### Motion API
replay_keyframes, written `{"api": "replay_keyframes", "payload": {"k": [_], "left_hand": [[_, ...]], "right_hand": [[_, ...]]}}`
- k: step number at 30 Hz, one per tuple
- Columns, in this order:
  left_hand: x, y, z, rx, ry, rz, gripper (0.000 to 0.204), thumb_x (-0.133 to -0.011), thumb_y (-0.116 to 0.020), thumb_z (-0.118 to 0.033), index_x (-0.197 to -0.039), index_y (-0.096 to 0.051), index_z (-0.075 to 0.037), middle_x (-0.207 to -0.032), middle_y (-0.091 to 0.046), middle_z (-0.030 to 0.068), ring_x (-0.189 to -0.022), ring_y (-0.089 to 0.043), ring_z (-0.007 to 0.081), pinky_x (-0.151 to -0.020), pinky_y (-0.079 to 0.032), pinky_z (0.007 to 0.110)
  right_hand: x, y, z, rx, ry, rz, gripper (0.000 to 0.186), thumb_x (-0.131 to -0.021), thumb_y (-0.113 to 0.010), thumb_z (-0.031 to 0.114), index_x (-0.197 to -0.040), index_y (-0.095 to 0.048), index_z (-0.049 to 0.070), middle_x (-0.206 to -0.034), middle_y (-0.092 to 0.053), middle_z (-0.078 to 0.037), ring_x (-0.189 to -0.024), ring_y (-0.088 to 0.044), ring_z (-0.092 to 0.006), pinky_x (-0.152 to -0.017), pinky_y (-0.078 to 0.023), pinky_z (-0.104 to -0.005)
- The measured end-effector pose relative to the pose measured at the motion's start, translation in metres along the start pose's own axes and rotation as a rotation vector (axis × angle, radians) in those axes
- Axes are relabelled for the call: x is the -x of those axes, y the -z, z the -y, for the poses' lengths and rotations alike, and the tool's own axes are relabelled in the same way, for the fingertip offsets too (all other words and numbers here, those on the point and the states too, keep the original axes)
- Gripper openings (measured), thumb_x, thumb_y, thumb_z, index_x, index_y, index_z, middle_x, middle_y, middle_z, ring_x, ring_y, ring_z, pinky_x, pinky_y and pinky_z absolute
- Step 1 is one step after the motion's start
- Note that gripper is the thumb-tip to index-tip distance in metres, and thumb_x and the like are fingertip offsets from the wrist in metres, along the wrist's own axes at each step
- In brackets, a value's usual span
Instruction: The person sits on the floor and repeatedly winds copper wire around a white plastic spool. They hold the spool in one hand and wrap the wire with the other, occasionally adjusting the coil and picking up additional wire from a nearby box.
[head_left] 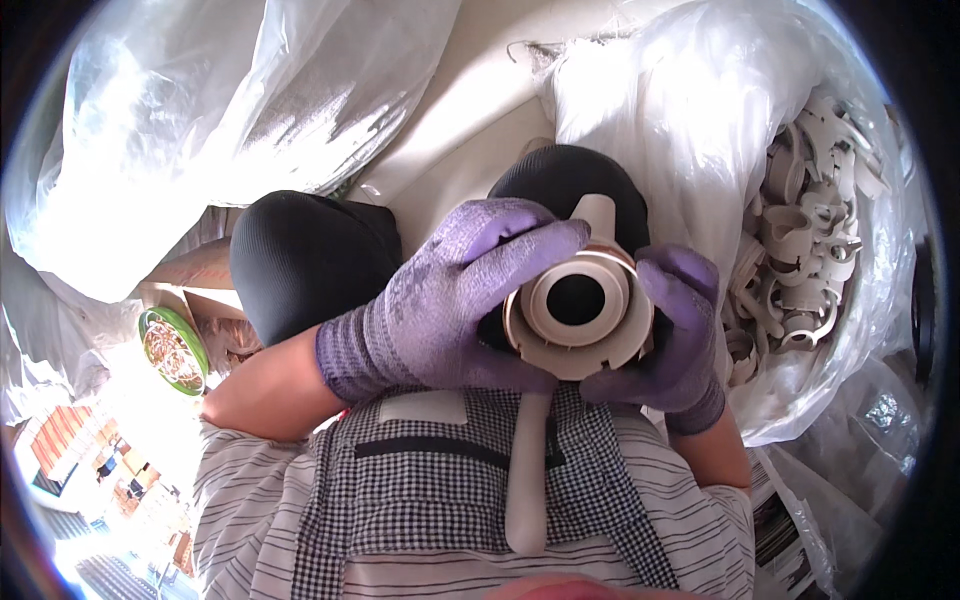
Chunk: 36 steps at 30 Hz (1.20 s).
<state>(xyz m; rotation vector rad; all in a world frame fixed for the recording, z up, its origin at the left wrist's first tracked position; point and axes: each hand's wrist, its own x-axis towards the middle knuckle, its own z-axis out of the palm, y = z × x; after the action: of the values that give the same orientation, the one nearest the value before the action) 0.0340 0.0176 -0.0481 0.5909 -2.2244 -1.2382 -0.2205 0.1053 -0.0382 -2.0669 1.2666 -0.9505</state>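
Both my hands, in purple knit gloves, hold a beige plastic ring-shaped part (585, 352) in front of my chest. It has stepped round collars, a dark round hole in the middle, a short stub at the far side and a long handle that points toward me. My left hand (445, 300) wraps its left side, with the fingers over the top edge and the thumb low near the handle. Around the right side curl the fingers of my right hand (685, 325). A thin copper-coloured edge shows along the part's rim. The underside is hidden.
At the right, a clear plastic bag (790, 410) holds many similar beige parts (800, 240). Another large plastic bag (250, 90) bulges at the far left. Beside my left knee stand a cardboard box (195, 268) and a green-rimmed round container (202, 352) of small coppery pieces.
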Motion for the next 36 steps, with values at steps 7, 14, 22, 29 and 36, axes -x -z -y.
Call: {"api": "replay_keyframes", "payload": {"k": [7,14,22,29,36], "left_hand": [[-0.011,0.003,0.0,-0.279,-0.079,-0.041,0.102,-0.051,-0.095,-0.041,-0.139,-0.056,-0.008,-0.132,-0.06,0.0175,-0.116,-0.061,0.0391,-0.1,-0.048,0.048],[-0.007,-0.004,0.006,-0.324,-0.015,-0.009,0.106,-0.044,-0.096,-0.047,-0.139,-0.058,-0.016,-0.141,-0.057,0.0147,-0.129,-0.05,0.0446,-0.111,-0.032,0.061],[-0.011,-0.017,0.019,-0.316,-0.099,-0.089,0.109,-0.045,-0.096,-0.053,-0.139,-0.055,-0.016,-0.143,-0.054,0.0169,-0.134,-0.042,0.0508,-0.111,-0.025,0.071],[-0.014,-0.013,0.015,-0.348,-0.079,-0.009,0.106,-0.049,-0.095,-0.05,-0.138,-0.054,-0.008,-0.138,-0.056,0.0192,-0.131,-0.047,0.0482,-0.111,-0.031,0.063],[-0.019,-0.002,0.009,-0.288,-0.114,0.093,0.106,-0.046,-0.096,-0.048,-0.137,-0.056,-0.013,-0.141,-0.055,0.0178,-0.132,-0.046,0.0459,-0.113,-0.028,0.062]], "right_hand": [[-0.003,0.005,-0.005,0.232,-0.048,0.117,0.101,-0.06,-0.091,0.057,-0.139,-0.053,0.008,-0.142,-0.051,-0.018,-0.124,-0.055,-0.0359,-0.106,-0.042,-0.049],[-0.005,-0.002,-0.016,0.205,0.034,0.006,0.106,-0.057,-0.09,0.061,-0.14,-0.051,0.008,-0.149,-0.049,-0.019,-0.13,-0.052,-0.0389,-0.109,-0.039,-0.0505],[-0.005,-0.008,-0.033,0.151,0.095,-0.037,0.109,-0.055,-0.092,0.063,-0.137,-0.052,0.004,-0.147,-0.05,-0.022,-0.131,-0.052,-0.0417,-0.109,-0.038,-0.0538],[-0.012,0.005,-0.025,0.278,0.037,0.076,0.107,-0.055,-0.09,0.065,-0.134,-0.057,0.002,-0.144,-0.053,-0.017,-0.127,-0.054,-0.0362,-0.109,-0.039,-0.0483],[-0.008,-0.001,-0.021,0.204,0.056,0.032,0.106,-0.054,-0.092,0.061,-0.135,-0.057,0.003,-0.14,-0.053,-0.019,-0.125,-0.053,-0.0405,-0.107,-0.04,-0.0525]]}}
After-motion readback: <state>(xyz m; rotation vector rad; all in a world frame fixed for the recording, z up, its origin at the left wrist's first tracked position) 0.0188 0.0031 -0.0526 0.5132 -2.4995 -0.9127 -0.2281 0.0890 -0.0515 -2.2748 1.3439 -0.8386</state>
